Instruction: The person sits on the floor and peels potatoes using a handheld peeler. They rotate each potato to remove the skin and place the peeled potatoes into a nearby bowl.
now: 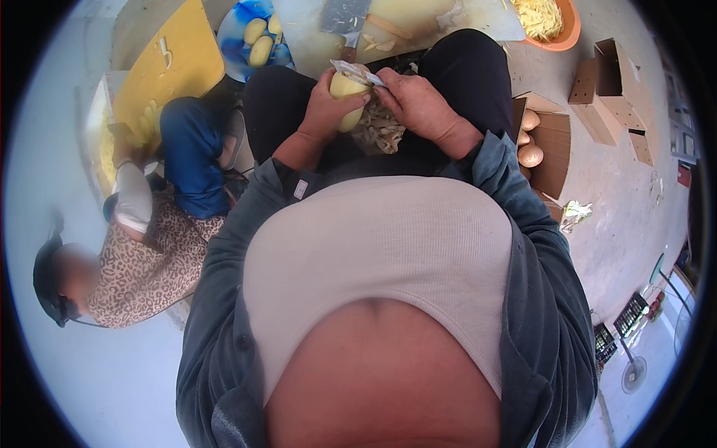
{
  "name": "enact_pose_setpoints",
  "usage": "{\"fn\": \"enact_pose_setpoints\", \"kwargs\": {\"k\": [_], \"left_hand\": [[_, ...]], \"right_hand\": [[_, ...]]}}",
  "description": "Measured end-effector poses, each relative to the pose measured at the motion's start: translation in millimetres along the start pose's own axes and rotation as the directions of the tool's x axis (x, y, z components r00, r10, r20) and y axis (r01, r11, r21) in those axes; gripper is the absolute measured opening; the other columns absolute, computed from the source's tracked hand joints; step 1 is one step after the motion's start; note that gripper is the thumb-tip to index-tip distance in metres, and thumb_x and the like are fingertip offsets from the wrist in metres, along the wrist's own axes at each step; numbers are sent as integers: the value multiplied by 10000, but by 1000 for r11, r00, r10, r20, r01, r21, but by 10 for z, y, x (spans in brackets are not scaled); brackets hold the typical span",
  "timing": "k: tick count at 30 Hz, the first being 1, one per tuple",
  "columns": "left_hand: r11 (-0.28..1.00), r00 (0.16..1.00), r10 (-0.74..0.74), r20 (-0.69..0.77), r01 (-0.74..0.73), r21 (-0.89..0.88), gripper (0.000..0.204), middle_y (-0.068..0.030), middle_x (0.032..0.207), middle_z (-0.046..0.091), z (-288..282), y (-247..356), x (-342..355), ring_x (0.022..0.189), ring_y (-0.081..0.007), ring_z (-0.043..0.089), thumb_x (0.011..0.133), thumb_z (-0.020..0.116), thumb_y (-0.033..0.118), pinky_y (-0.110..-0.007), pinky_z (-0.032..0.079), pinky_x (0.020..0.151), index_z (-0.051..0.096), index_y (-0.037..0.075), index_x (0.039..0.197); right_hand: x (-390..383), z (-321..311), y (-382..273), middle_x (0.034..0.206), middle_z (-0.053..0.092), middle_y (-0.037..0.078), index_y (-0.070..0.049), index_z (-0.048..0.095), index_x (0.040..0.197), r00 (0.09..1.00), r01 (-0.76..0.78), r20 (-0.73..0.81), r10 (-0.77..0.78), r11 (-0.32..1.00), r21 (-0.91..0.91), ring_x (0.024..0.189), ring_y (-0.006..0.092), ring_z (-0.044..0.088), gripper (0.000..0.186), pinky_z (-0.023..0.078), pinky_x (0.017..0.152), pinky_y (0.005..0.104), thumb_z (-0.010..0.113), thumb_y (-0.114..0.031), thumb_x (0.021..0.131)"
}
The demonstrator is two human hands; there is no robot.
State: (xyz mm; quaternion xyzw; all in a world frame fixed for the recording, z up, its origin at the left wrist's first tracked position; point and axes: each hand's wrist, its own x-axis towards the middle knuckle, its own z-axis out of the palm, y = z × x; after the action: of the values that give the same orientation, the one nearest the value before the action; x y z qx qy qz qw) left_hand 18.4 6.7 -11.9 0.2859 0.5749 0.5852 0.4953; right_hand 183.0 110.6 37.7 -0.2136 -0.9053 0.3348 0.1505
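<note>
My left hand (321, 112) grips a pale peeled potato (346, 92) between my knees. My right hand (414, 104) is closed on a light-coloured peeler (357, 73), held against the potato's top. Beneath both hands lies a heap of peelings (377, 131). Just beyond, a cleaver (340, 19) rests on a pale cutting board (411, 22) with scraps on it. Several whole peeled potatoes (260, 51) sit in a blue patterned basin (230, 45) at the upper left.
At my left, a co-worker (153, 239) in leopard print sits by a yellow board (187, 52). An orange bowl (571, 30) of shreds is upper right. A cardboard box (556, 142) of unpeeled potatoes stands by my right knee, more boxes (612, 97) beyond, a fan (633, 373) lower right.
</note>
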Motion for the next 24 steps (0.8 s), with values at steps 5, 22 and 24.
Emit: {"fn": "enact_pose_setpoints", "kwargs": {"k": [5, 22, 24], "left_hand": [[995, 996, 52, -74, -45, 90, 650, -99, 1042, 612, 20, -26, 10, 913, -146, 599, 646, 820, 110, -283, 508, 781, 491, -26, 1191], [980, 981, 164, -109, -149, 136, 593, -78, 1050, 618, -32, 176, -56, 928, -145, 594, 667, 807, 145, -287, 483, 845, 514, 4, 1163], [971, 978, 190, -83, -174, 166, 596, -84, 1049, 619, -39, 133, -44, 925, -142, 591, 666, 808, 142, -283, 484, 840, 511, -3, 1162]], "right_hand": [[-1, 34, 9, 705, 583, 235, -16, 435, 893, 999, -28, -24, 27, 999, -31, 688, 430, 582, 166, 474, 600, 493, 524, -153, 920], [66, 27, 106, 759, 622, 218, -14, 503, 912, 967, -250, -45, 251, 968, 35, 749, 427, 603, 209, 492, 675, 485, 513, -223, 919], [52, -4, 59, 761, 618, 221, -14, 497, 911, 972, -227, -38, 232, 969, 103, 752, 424, 601, 210, 487, 670, 481, 524, -222, 917]]}}
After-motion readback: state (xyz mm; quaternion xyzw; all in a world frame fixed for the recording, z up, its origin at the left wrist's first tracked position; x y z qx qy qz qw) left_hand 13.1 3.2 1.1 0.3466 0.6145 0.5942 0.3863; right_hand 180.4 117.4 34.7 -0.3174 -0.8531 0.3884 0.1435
